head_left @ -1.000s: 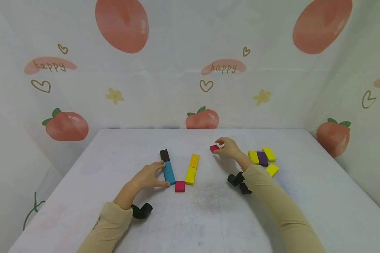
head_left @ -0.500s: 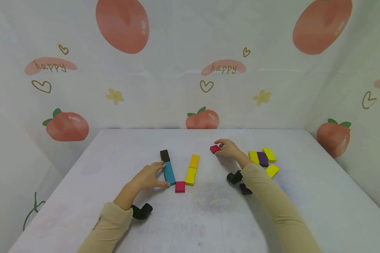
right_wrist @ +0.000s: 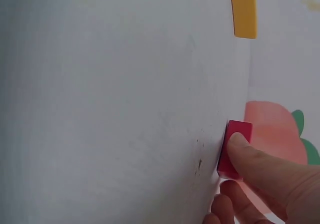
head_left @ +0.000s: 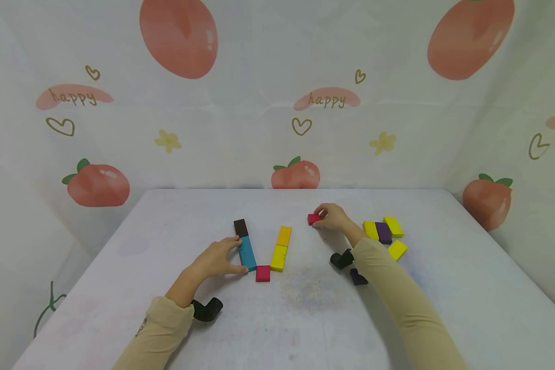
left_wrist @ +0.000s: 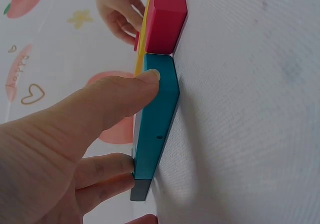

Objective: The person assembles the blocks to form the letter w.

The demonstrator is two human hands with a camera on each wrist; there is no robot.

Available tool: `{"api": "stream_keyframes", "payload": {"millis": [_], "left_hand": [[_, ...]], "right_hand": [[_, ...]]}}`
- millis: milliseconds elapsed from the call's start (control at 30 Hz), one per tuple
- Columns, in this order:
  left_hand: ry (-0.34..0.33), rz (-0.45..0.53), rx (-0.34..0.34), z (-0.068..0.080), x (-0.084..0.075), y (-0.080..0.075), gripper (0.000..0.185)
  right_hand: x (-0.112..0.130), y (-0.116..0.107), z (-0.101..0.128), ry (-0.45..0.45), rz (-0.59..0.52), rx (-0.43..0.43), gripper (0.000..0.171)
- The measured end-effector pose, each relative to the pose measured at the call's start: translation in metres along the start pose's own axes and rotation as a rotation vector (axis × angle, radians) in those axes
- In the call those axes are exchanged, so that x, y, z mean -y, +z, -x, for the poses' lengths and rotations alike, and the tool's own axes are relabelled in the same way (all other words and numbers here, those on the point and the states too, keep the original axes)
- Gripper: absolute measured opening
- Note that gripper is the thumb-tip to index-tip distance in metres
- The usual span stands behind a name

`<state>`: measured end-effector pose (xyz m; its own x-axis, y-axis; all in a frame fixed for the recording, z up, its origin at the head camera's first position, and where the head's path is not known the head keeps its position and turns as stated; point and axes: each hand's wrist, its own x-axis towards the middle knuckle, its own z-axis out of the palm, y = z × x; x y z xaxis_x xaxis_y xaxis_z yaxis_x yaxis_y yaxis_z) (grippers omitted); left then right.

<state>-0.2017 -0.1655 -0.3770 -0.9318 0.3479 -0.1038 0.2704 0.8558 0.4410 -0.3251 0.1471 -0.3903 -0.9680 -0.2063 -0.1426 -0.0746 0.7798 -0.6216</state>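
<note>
Left hand (head_left: 217,259): grip curled on the teal block (head_left: 247,253), thumb (left_wrist: 120,96) pressed on its near end and fingers along its left side, as the left wrist view shows.
Teal block: flat on the table (head_left: 120,288), about midway between the left and right edges, its long side running toward the far edge.
Dark brown block (head_left: 240,227): touching the far end of the teal block, in line with it.
Near red block (head_left: 262,273): just beside the near end of the teal block, toward the near edge.
Yellow pair (head_left: 281,248): 2 yellow blocks end to end, just right of the teal block and roughly parallel to it.
Right hand (head_left: 334,217): grip pinching the far red block (head_left: 313,219) between thumb and fingers; the right wrist view shows the thumb (right_wrist: 250,156) flat on its face.
Far red block: right of the table's middle, toward the far edge; whether it touches the table I cannot tell.
Right cluster: 2 yellow blocks with a purple block (head_left: 383,232) between them, near the right edge, and 1 more yellow block (head_left: 397,249) just nearer.
Sleeves: beige on both arms, a black wrist mount at each cuff.
</note>
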Motion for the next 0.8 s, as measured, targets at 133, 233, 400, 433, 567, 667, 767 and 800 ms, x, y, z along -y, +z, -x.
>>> {"api": "stream_keyframes", "payload": {"millis": [133,233,400,433,567,667,767,800], "left_hand": [[0.000,0.000,0.001,0.000,0.000,0.000,0.075],[-0.001,-0.001,0.002,0.000,-0.001,0.000,0.075],[-0.007,0.013,0.007,0.000,-0.001,-0.001,0.075],[-0.006,0.010,0.008,0.000,-0.001,-0.001,0.075],[-0.005,0.011,0.007,-0.001,0.000,0.000,0.075],[-0.004,0.011,0.002,-0.002,0.000,0.000,0.075],[-0.002,0.003,-0.001,-0.001,0.000,0.000,0.075],[-0.002,0.000,-0.002,-0.001,0.000,0.000,0.075]], "right_hand": [[0.001,0.002,0.000,0.011,-0.020,0.012,0.039],[0.005,0.005,0.001,0.024,-0.035,0.022,0.040],[0.013,0.009,0.002,0.028,-0.042,0.031,0.040],[0.015,0.010,0.002,0.021,-0.039,0.034,0.039],[0.017,0.014,0.002,0.009,-0.039,0.037,0.038],[0.018,0.016,0.001,0.001,-0.041,0.036,0.038],[0.019,0.018,0.000,-0.011,-0.036,0.036,0.037],[0.019,0.019,0.000,-0.015,-0.036,0.035,0.037]]}}
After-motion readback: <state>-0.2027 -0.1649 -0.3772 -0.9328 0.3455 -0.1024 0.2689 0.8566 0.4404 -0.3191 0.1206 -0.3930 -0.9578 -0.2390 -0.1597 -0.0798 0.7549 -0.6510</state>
